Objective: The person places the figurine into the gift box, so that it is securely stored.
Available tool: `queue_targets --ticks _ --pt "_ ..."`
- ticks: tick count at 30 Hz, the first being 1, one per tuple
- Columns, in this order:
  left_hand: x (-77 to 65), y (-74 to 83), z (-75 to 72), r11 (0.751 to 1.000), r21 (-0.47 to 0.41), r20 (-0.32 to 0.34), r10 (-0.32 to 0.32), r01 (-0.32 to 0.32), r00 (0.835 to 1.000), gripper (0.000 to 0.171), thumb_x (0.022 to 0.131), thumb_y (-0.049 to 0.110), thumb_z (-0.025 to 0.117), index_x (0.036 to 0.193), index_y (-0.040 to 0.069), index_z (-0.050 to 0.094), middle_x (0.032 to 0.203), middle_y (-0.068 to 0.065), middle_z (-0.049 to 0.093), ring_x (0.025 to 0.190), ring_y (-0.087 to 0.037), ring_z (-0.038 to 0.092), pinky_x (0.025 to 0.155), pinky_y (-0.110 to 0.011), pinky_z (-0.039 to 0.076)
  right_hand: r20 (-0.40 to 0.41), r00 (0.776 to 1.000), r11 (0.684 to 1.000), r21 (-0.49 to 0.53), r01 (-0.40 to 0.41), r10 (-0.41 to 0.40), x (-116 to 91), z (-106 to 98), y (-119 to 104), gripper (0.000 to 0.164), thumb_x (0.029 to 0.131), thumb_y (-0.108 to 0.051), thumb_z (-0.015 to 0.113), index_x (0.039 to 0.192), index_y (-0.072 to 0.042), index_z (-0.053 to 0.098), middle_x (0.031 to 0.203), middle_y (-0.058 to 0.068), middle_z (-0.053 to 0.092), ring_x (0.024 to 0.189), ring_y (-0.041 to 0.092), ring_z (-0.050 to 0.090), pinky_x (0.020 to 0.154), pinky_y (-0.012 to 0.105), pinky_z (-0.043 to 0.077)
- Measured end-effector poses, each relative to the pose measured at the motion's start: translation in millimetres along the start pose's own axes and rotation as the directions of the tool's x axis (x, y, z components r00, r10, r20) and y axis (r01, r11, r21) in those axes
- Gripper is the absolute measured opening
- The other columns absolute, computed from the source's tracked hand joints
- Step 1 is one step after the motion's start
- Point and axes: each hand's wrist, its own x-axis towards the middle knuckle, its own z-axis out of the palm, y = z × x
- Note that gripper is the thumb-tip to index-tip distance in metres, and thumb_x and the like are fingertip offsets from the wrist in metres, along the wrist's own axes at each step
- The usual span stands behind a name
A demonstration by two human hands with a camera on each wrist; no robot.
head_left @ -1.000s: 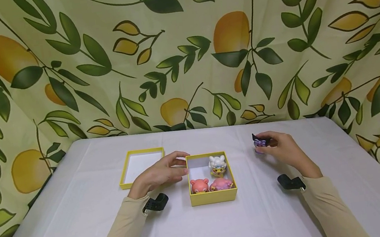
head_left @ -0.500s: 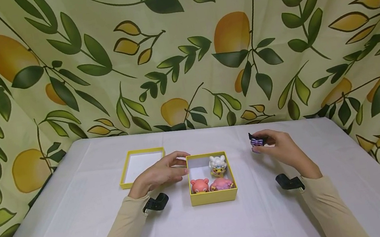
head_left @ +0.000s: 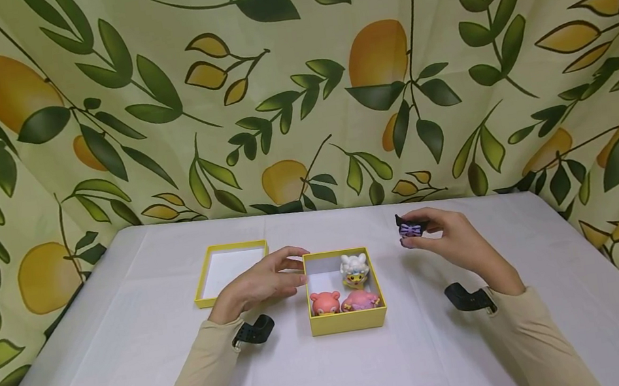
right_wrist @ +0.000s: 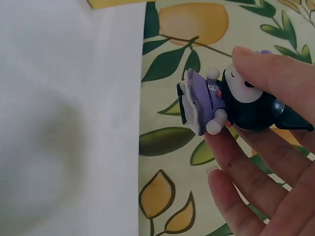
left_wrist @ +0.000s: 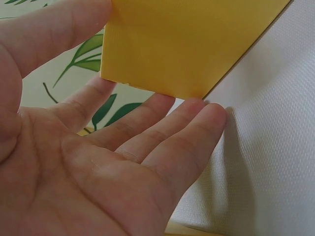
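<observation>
Person's right hand [head_left: 451, 237] pinching black-and-lilac figurine [head_left: 410, 230], left hand [head_left: 265, 278] touching yellow box [head_left: 349, 322].
Head: figurine held off white table [head_left: 405, 364], 2 o'clock of box, purple striped bow showing; thumb and fingers pinch it; left fingers spread at box's 10 o'clock corner; inside, white-topped figure [head_left: 354, 270] at 1 o'clock, pink figure [head_left: 360, 300] at 5, coral figure [head_left: 325, 303] at 7; shallow yellow lid [head_left: 228, 273] between 9 and 10 o'clock of box. Left wrist: box wall toward 12 o'clock, straight fingertips touching its edge. Right wrist: figurine toward 2 o'clock, sideways, head to 3, feet to 9; black hood, white face part-hidden by thumb, lilac dress, white trim, round white hands.
</observation>
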Motion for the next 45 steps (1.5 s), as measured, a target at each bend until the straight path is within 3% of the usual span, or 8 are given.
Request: queue_targets --ticks 10,20,28,45 --pt "-0.7 -1.3 -0.3 1.000 -0.018 0.006 0.014 -0.014 1.000 0.049 0.093 0.013 0.066 0.139 0.012 0.049 0.134 -0.018 0.054 0.104 -0.018 0.060 0.093 -0.034 0.054 0.014 1.000 0.999 0.024 0.026 -0.026 -1.4 -1.9 -17.6 0.042 0.085 -0.021 0.079 0.123 -0.006 0.066 0.117 0.012 0.070 0.101 0.025 0.065 0.091 0.048 0.056" --pt "-0.9 -2.0 -0.6 1.000 -0.018 0.007 0.015 -0.015 1.000 0.048 0.093 0.013 0.065 0.139 0.012 0.049 0.133 -0.017 0.054 0.104 -0.018 0.060 0.094 -0.035 0.053 -0.009 0.995 0.994 0.046 0.097 -0.097 -2.9 1.7 -35.1 0.038 0.084 -0.019 0.080 0.119 -0.010 0.069 0.111 0.007 0.073 0.094 0.010 0.064 0.087 0.037 0.057" --pt "0.5 -2.9 -0.4 1.000 -0.014 0.007 0.017 -0.017 1.000 0.048 0.093 0.013 0.065 0.138 0.012 0.049 0.132 -0.016 0.055 0.104 -0.018 0.060 0.093 -0.035 0.054 0.004 0.985 0.984 0.050 0.170 -0.171 -5.4 7.9 -50.0 0.037 0.084 -0.020 0.080 0.118 -0.012 0.070 0.112 0.003 0.073 0.095 0.014 0.065 0.086 0.038 0.055" --pt "1.1 -2.1 -0.3 1.000 -0.008 0.003 0.003 -0.003 1.000 0.048 0.093 0.013 0.066 0.139 0.013 0.049 0.134 -0.016 0.055 0.107 -0.020 0.061 0.094 -0.036 0.054 0.021 0.971 0.968 0.086 0.235 -0.237 -8.4 22.7 -68.4 0.040 0.081 -0.013 0.082 0.119 -0.012 0.069 0.111 0.001 0.073 0.097 0.015 0.067 0.085 0.032 0.055"
